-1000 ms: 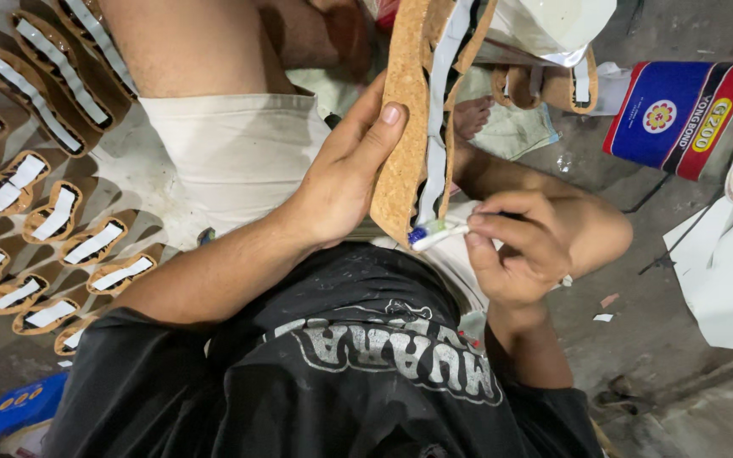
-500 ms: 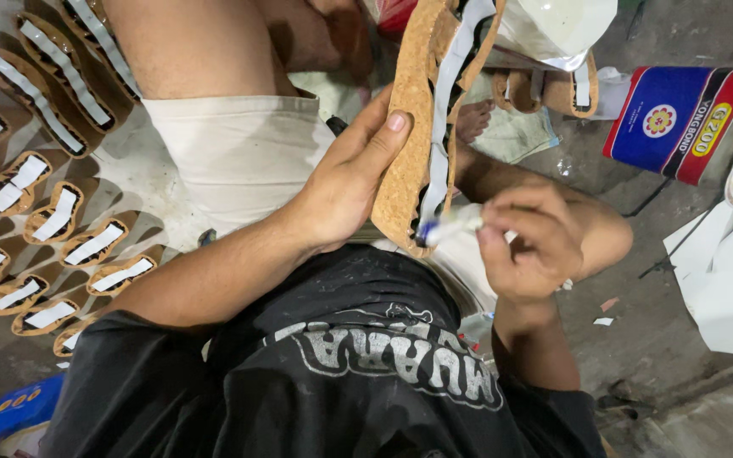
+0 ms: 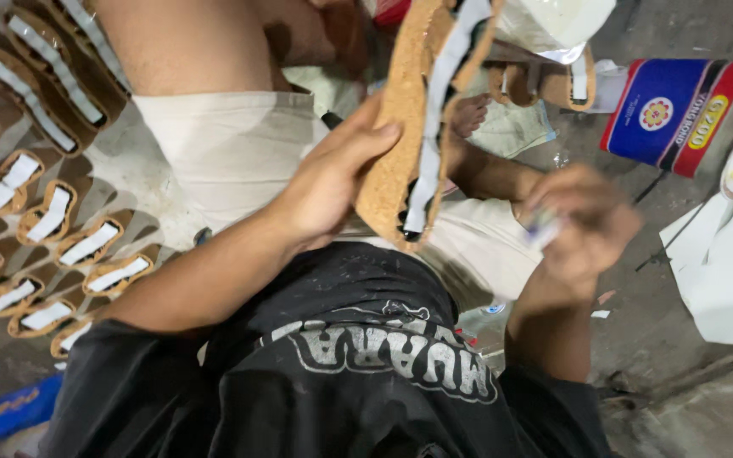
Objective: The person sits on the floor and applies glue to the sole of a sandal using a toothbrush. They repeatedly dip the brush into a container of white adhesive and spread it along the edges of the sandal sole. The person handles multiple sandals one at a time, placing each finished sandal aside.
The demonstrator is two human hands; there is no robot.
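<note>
The cork-coloured sole point(image 3: 400, 127) is held upright above the lap, clamped by the left hand point(image 3: 332, 182) along its left edge, while right of the sole the right hand point(image 3: 583, 225) is closed around a small blurred applicator point(image 3: 543, 227). A firm grip and steady strokes along the sole's white strip point(image 3: 434, 127) seem advisable, and beyond the sole a blue-and-red can point(image 3: 680, 110) is seen on the floor.

Seen from above, a seated person in a black shirt and pale shorts holds a tan cork-like shoe sole point(image 3: 405, 119) upright in the left hand point(image 3: 332, 182), thumb against its face. A white strip point(image 3: 434, 127) runs along the sole's edge. The right hand point(image 3: 583, 225), blurred, is just beside the sole and pinches a small object too blurred to identify. Rows of brown strap pieces with white strips point(image 3: 53, 212) lie on the floor at left. A blue and red tin point(image 3: 672, 114) lies at right.
</note>
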